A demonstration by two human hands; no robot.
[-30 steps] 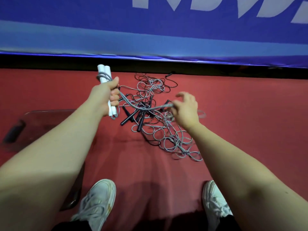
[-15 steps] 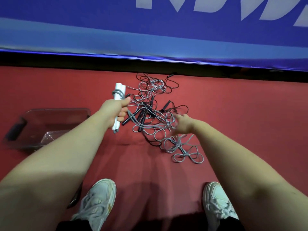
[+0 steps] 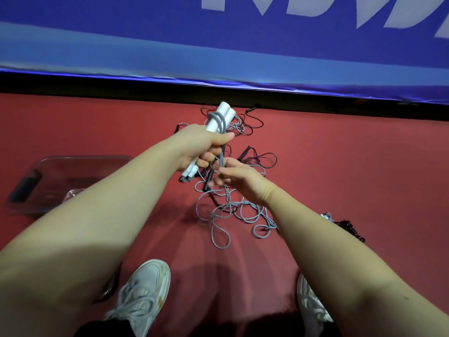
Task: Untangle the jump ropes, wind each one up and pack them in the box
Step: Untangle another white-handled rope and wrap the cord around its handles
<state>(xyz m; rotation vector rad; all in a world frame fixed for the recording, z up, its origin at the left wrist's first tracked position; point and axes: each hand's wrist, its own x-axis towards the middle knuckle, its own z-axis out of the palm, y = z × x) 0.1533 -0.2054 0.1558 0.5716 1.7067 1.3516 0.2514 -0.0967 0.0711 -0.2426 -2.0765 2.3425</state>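
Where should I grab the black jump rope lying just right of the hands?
Take its black handle, the stiff stick part, not the thin cord. It lies flat on the red floor at the right edge of the tangle, so come down from above on the right and pinch across its sides.

The floor (image 3: 364,166) is red and looks smooth. It fills the lower part of the view. At the far side, a big blue banner (image 3: 145,25) runs from left to right like a low wall. Its top part is dark blue, and a lighter blue band (image 3: 121,57) runs along below it. Large white letters (image 3: 303,6) stand on the dark blue. They are cut off at the top edge, so the word cannot be read. The banner's bottom edge shines a little. Under it lies a black strip (image 3: 73,85), just where the red floor ends. Soft dark shadows (image 3: 218,276) fall on the floor near the bottom.
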